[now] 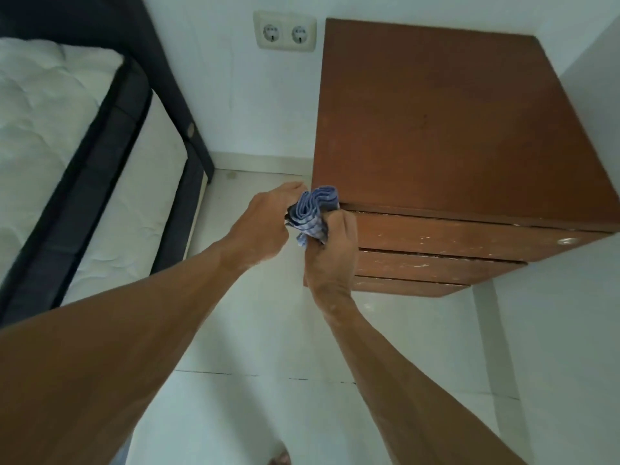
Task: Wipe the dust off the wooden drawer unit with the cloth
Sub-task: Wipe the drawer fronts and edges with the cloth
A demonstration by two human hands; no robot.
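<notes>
A brown wooden drawer unit (pixel 453 129) stands against the white wall at the right, its flat top bare and three scuffed drawer fronts showing below. A folded blue checked cloth (pixel 313 211) is held at the unit's front left corner. My left hand (pixel 268 223) grips the cloth from the left. My right hand (pixel 332 253) grips it from below, in front of the drawer fronts. Both sets of fingers are closed on the cloth.
A bed with a white mattress (pixel 43 129) and a dark frame (pixel 100 169) stands at the left. A double wall socket (pixel 285 33) sits left of the unit. White floor tiles (pixel 268 364) lie between bed and unit. A foot (pixel 280 459) shows at the bottom edge.
</notes>
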